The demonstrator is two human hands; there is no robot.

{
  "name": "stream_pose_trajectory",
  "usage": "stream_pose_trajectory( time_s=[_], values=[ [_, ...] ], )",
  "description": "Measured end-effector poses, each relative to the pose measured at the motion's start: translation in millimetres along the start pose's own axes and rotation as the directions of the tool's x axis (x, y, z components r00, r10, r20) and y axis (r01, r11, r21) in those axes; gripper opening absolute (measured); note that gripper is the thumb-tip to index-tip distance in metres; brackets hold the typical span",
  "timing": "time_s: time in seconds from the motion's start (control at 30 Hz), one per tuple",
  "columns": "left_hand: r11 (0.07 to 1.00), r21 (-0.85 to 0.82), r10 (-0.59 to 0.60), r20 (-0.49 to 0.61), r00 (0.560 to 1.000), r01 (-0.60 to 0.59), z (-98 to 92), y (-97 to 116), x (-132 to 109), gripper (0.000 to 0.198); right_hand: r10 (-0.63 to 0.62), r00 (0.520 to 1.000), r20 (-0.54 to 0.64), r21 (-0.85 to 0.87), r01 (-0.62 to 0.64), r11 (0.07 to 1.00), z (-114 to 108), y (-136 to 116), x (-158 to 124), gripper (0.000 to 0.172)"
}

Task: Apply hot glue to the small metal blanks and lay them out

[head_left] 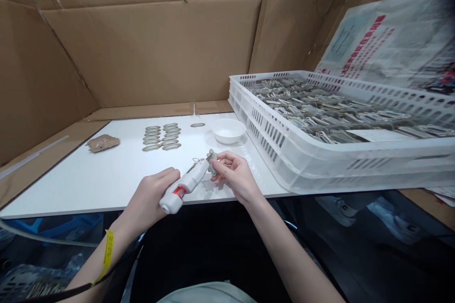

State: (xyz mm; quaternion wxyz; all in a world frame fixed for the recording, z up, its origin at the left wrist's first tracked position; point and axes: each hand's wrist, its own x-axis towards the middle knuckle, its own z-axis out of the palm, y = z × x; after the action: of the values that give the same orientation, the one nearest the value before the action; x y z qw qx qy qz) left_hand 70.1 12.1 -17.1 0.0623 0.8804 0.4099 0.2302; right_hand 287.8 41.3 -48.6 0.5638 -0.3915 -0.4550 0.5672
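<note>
My left hand (154, 194) is wrapped round a white glue gun (190, 181) with a red part near its rear end. The gun's tip points up and right and meets, or nearly meets, a small grey-green ornate piece (212, 161). That piece is pinched between the thumb and fingers of my right hand (232, 173), above the front part of the white table (117, 184). Two columns of flat, elongated pieces (152, 136) lie beyond my left hand. One similar piece (197, 125) lies apart, left of a white bowl (228, 130).
A large white crate (284, 151) filled with many similar pieces stands on the right. Torn brown cardboard (103, 143) lies at the table's left. Cardboard walls (152, 52) enclose the back and sides. A person's shoes (337, 210) show below the crate.
</note>
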Motion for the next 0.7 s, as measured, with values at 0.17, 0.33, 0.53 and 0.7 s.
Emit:
stream_pose_trajectory(
  time_s=[0.17, 0.33, 0.53, 0.7],
  values=[
    [1.000, -0.003, -0.006, -0.004, 1.000, 0.006, -0.7, 0.9, 0.3, 0.016, -0.004, 1.000, 0.008, -0.002, 0.004, 1.000, 0.0, 0.1, 0.1, 0.040],
    [1.000, -0.005, -0.014, 0.001, 1.000, 0.014, -0.5, 0.3, -0.5, 0.016, 0.000, 1.000, 0.002, -0.006, 0.000, 1.000, 0.3, 0.4, 0.1, 0.040],
    [1.000, 0.002, -0.024, -0.010, 1.000, 0.024, 0.6, 0.6, -1.2, 0.017, 0.009, 1.000, -0.006, 0.007, -0.009, 1.000, 0.7, 0.5, 0.1, 0.042],
    [0.999, 0.005, -0.039, -0.024, 0.999, 0.039, 1.1, 0.4, 0.3, 0.015, 0.007, 1.000, -0.008, 0.012, -0.007, 1.000, 0.0, 1.1, 0.1, 0.041]
  ],
)
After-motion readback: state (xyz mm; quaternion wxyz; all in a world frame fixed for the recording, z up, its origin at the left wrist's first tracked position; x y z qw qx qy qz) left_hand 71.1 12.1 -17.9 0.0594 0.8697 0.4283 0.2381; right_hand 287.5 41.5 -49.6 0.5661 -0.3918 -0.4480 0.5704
